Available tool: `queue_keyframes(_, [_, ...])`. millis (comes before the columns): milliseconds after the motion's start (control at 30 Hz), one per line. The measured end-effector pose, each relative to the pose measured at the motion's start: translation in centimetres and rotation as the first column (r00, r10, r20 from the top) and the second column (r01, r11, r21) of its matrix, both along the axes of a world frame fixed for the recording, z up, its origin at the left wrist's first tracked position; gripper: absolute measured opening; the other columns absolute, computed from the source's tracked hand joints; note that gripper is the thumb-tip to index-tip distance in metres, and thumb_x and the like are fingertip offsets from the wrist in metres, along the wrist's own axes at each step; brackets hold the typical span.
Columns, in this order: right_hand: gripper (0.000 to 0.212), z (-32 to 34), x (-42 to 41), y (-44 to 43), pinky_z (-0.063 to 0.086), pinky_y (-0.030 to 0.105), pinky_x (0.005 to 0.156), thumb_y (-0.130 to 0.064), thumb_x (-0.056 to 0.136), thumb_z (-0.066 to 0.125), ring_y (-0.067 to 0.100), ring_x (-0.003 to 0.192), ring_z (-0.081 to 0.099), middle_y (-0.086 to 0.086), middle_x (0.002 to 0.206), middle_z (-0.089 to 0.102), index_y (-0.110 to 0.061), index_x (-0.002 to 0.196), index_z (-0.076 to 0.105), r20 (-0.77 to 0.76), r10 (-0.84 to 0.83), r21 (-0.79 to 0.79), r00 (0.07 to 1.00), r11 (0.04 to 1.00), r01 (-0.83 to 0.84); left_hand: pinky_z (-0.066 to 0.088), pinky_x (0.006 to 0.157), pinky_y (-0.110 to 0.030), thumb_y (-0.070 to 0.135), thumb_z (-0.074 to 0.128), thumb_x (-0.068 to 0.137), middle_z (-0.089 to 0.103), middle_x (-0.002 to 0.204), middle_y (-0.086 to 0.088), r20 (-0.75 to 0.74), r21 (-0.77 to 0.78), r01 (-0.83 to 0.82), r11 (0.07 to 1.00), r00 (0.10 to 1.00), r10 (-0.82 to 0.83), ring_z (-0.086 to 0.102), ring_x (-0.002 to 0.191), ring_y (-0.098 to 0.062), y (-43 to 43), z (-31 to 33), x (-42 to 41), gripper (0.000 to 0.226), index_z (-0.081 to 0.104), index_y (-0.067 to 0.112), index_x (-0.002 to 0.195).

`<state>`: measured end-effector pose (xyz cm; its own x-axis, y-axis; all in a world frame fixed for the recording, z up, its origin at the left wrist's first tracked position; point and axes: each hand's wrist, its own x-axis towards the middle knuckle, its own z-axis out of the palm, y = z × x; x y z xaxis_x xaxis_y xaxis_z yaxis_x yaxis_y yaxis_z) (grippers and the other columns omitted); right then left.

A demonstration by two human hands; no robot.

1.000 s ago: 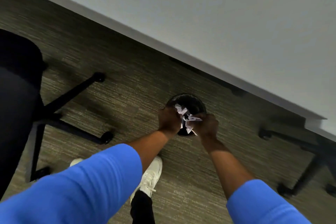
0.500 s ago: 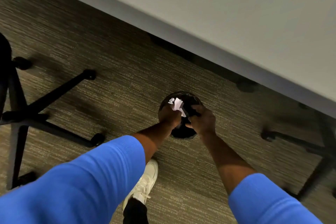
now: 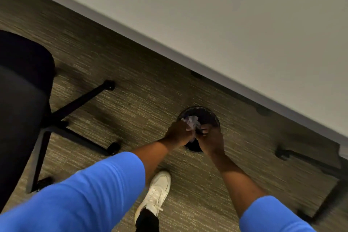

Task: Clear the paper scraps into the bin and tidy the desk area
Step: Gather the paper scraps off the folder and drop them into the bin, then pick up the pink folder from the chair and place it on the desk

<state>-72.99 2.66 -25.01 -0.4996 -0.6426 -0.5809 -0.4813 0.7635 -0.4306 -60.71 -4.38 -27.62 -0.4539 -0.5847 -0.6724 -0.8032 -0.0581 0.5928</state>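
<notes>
While both arms reach down over the floor, the items in view are these:

1. Bin [image 3: 207, 114]: small, round, dark; stands on the carpet just beside the near edge of the counter [image 3: 244, 24], which runs diagonally across the upper part of the view. Its near rim is hidden by the hands.

2. Paper scraps [image 3: 191, 121]: pale, crumpled; a clump sits at the mouth of the bin, against its left inner side, with part of it caught between the two hands. Blur hides the exact number of pieces.

3. Left hand [image 3: 178, 134]: knuckles up, fingers curled and pinching the paper scraps at the bin's opening. Blue sleeve [image 3: 90, 194] pushed up the forearm.

4. Right hand [image 3: 210, 140]: close against the left hand, over the near side of the bin, fingers bent inward toward the paper; whether it actually grips a piece, I cannot tell.

5. Office chair [image 3: 22, 90]: black seat and star base with castors, at left, well apart from the bin.

6. White sneaker [image 3: 156, 192]: on the carpet between the two arms, near the bin.

7. Carpet [image 3: 113, 118]: grey-brown, streaked.

8. Second black castor base [image 3: 308, 158]: at right, partly under the counter.
</notes>
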Motion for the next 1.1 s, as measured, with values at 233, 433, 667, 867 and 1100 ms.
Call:
queue_keyframes(233, [0.030, 3.7, 6.3, -2.2, 0.044, 0.036, 0.112, -0.023, 0.096, 0.072, 0.031, 0.131, 0.063, 0.015, 0.132, 0.072, -0.008, 0.122, 0.074, -0.031, 0.199, 0.008, 0.980, 0.980, -0.199, 0.052, 0.104, -0.038, 0.040, 0.063, 0.102, 0.070, 0.137, -0.015, 0.105, -0.034, 0.041, 0.999, 0.994, -0.037, 0.065, 0.129, -0.033, -1.8, 3.4, 8.1, 0.040, 0.072, 0.011, 0.128])
queue_keyframes(433, [0.029, 7.6, 14.5, -5.8, 0.051, 0.032, 0.102, -0.016, 0.098, 0.066, 0.032, 0.121, 0.068, 0.014, 0.127, 0.073, -0.011, 0.127, 0.070, 0.156, 0.189, 0.030, 0.969, 0.980, -0.196, 0.057, 0.096, -0.037, 0.034, 0.063, 0.098, 0.076, 0.120, -0.009, 0.169, -0.065, -0.105, 0.992, 0.979, 0.114, 0.071, 0.117, -0.029, -3.0, 7.4, 18.1, 0.026, 0.075, 0.017, 0.114])
queue_keyframes(667, [0.025, 11.5, 25.5, -8.4, 0.055, 0.033, 0.096, -0.016, 0.097, 0.069, 0.028, 0.114, 0.074, 0.009, 0.116, 0.080, -0.018, 0.120, 0.077, 0.182, 0.206, -0.094, 0.961, 0.977, -0.191, 0.061, 0.089, -0.039, 0.044, 0.072, 0.093, 0.074, 0.086, 0.005, 0.132, -0.118, -0.288, 0.950, 0.944, 0.303, 0.072, 0.091, -0.021, -4.7, 12.4, 29.9, 0.029, 0.059, 0.032, 0.071])
queue_keyframes(867, [0.022, 13.3, 33.7, -10.3, 0.058, 0.030, 0.080, -0.013, 0.091, 0.075, 0.016, 0.082, 0.074, -0.007, 0.088, 0.076, -0.024, 0.110, 0.077, 0.242, 0.218, -0.224, 0.945, 0.961, -0.164, 0.061, 0.088, -0.040, 0.036, 0.075, 0.093, 0.080, 0.089, 0.003, 0.049, -0.220, -0.436, 0.873, 0.889, 0.456, 0.076, 0.090, -0.018, -6.6, 16.2, 38.7, 0.016, 0.073, 0.022, 0.085])
queue_keyframes(1100, [0.020, 14.3, 41.1, -12.0, 0.065, 0.051, 0.076, -0.016, 0.090, 0.071, 0.021, 0.078, 0.076, -0.005, 0.081, 0.077, -0.032, 0.101, 0.073, 0.273, 0.203, -0.300, 0.940, 0.947, -0.117, 0.061, 0.081, -0.037, 0.031, 0.070, 0.097, 0.080, 0.084, 0.005, -0.058, -0.409, -0.622, 0.668, 0.748, 0.661, 0.074, 0.078, -0.018, -8.4, 20.8, 47.4, 0.014, 0.077, 0.022, 0.089])
